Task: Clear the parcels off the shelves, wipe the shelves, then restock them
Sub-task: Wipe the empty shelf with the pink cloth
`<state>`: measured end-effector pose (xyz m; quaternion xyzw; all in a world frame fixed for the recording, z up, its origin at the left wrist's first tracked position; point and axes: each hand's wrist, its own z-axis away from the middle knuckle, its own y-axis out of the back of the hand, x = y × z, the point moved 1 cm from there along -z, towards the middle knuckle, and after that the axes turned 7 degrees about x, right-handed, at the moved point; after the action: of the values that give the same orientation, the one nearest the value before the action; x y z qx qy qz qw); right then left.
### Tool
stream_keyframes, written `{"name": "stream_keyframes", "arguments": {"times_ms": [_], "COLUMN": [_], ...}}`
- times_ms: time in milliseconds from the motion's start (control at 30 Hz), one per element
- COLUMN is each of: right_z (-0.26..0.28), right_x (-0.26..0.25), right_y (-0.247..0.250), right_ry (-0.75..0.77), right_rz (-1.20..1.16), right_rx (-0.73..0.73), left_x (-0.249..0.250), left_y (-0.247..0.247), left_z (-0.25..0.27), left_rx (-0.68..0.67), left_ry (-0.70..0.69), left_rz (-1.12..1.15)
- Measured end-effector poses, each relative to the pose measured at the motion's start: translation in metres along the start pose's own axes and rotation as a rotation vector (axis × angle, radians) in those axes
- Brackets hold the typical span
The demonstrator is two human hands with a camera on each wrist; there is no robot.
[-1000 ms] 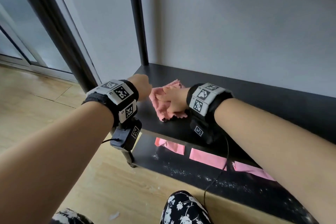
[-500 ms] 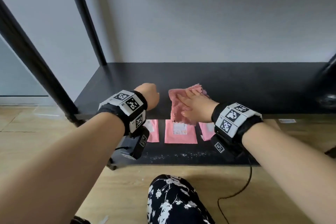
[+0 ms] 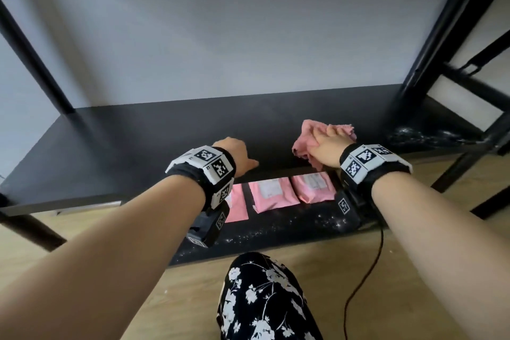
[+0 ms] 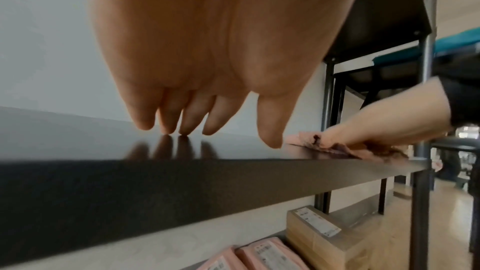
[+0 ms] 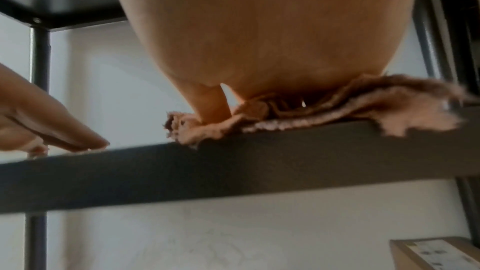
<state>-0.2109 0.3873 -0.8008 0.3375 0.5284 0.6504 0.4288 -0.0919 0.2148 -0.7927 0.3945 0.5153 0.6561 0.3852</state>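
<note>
A black shelf (image 3: 138,141) spans the head view, bare of parcels. My right hand (image 3: 328,146) lies flat on a crumpled pink cloth (image 3: 305,141) near the shelf's front edge, right of centre, pressing it down. In the right wrist view the thumb and palm (image 5: 259,48) bear on the cloth (image 5: 376,108), and the fingers are hidden. My left hand (image 3: 234,153) rests at the front edge. Its straight fingertips (image 4: 168,128) touch the shelf top (image 4: 78,137) and hold nothing. Pink parcels (image 3: 271,193) lie on the dusty bottom shelf (image 3: 289,226).
White dust (image 3: 430,135) covers the shelf's right end by the black uprights (image 3: 430,44). A cardboard box (image 4: 319,233) stands next to pink parcels (image 4: 272,256) below. A grey wall is behind, a wooden floor (image 3: 414,270) and my floral-clad knee (image 3: 262,298) in front.
My right hand has slid the pink cloth rightward along the shelf. My left hand has stayed at the front edge. The head view has swung to the right.
</note>
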Motion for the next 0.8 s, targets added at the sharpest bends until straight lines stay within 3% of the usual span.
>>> {"name": "stream_keyframes", "arguments": {"times_ms": [100,233,333,467,600,800], "right_z": [-0.017,-0.017,-0.017,-0.035,-0.060,-0.093], "right_x": [-0.023,-0.049,-0.037,-0.021,-0.032,-0.063], "right_y": [0.006,0.009,0.021,0.047,0.063,0.076], "right_ry": [0.033,0.290,0.405,0.348,0.313,0.324], "right_rz": [0.022,0.080,0.142,0.258,0.136,-0.115], "right_rx": [-0.034,-0.104,-0.154,-0.188,-0.281,-0.238], "left_x": [0.006,0.006,0.000,0.001,0.002,-0.007], "left_y": [0.001,0.002,0.008,0.021,0.024,0.022], "left_z": [-0.013,-0.026,-0.037,-0.055,-0.070,-0.075], "left_rx": [-0.090,-0.133,-0.154,-0.205,-0.245,-0.240], "left_ry": [0.080,0.119,0.126,0.113,0.091,0.064], "left_rz": [-0.130,-0.178,-0.161,-0.182,-0.225,-0.270]}}
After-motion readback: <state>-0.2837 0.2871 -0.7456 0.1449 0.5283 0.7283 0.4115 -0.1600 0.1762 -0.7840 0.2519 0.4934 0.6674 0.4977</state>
